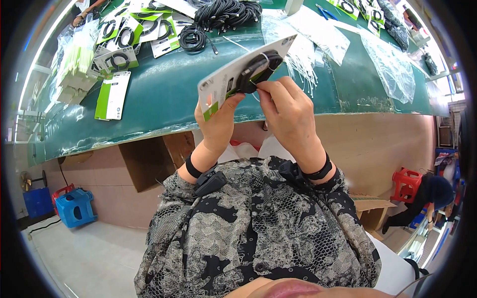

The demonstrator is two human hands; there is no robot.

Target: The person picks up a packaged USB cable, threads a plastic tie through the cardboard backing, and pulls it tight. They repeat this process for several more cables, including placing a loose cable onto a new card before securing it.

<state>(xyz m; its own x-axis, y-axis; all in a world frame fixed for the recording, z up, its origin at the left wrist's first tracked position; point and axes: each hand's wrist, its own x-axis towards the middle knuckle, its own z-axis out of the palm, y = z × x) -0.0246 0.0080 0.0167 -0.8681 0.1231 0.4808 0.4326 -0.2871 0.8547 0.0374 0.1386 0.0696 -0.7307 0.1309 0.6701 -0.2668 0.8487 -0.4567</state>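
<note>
Well to the left of our grip, a blue stool (75, 207) stood on the floor, lower than the table (164, 79). Next, on the table, we had a pale stack (74, 82), then a loose card (116, 97), white and green, with carded cables (119, 60) heaped just beyond it. Nearer the grip, but farther back, lay a black coil (193, 38). Our left hand (217, 119) was clamped on the lower left end of a tilted card (213, 88), thumb on its front, holding it up before us. Behind that card we had a pile (226, 15) of black cables. A black cable (248, 74) lay bundled against the card's face. At its lower edge, our right hand (289, 107) brought thumb and forefinger near together; we could not tell whether they pinched anything. Right of the grip lay white ties (304, 72), then, farther right, a clear bag (390, 69).
</note>
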